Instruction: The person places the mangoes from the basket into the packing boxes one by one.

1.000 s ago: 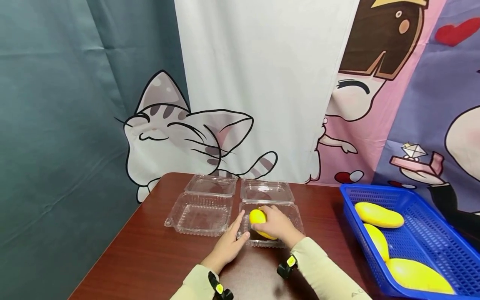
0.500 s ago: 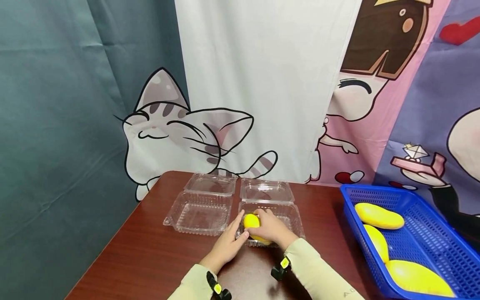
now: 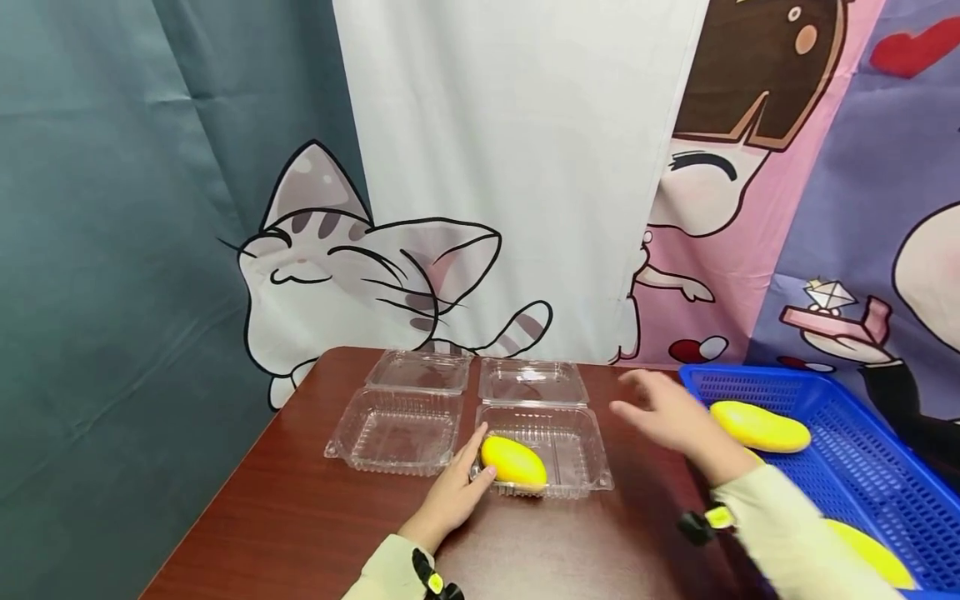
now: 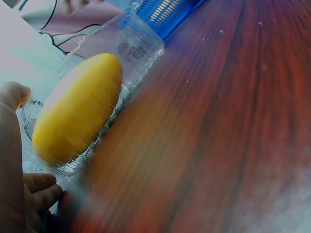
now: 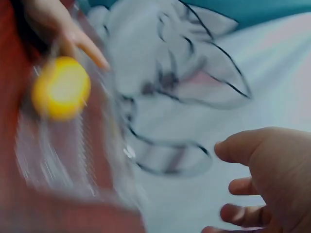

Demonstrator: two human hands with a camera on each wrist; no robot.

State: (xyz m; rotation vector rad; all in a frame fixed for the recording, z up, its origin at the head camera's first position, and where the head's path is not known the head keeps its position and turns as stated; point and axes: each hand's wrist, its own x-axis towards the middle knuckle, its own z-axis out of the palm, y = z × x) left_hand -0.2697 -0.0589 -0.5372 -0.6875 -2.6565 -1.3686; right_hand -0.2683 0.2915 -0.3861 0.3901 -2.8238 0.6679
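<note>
A yellow mango point(image 3: 513, 463) lies at the left end of the right-hand clear plastic clamshell box point(image 3: 576, 454), whose lid is laid open behind it. My left hand point(image 3: 452, 495) rests against that box's left side, fingers extended, beside the mango. In the left wrist view the mango point(image 4: 80, 109) shows through the box wall, with the thumb and fingertips at its near end. My right hand point(image 3: 667, 414) is in the air between the box and the blue basket, holding nothing. The right wrist view shows its fingers point(image 5: 238, 148) spread and loosely bent.
A second clear clamshell box point(image 3: 405, 429), lid folded back, stands to the left on the brown table point(image 3: 300, 517). At the right, a blue plastic basket point(image 3: 772, 372) holds several mangoes, partly hidden by the right arm. A printed curtain point(image 3: 525, 167) hangs behind.
The right hand lowered the mango into the left end of the right-hand box, let go, and moved right toward the blue basket. The left hand stayed at the box's left side.
</note>
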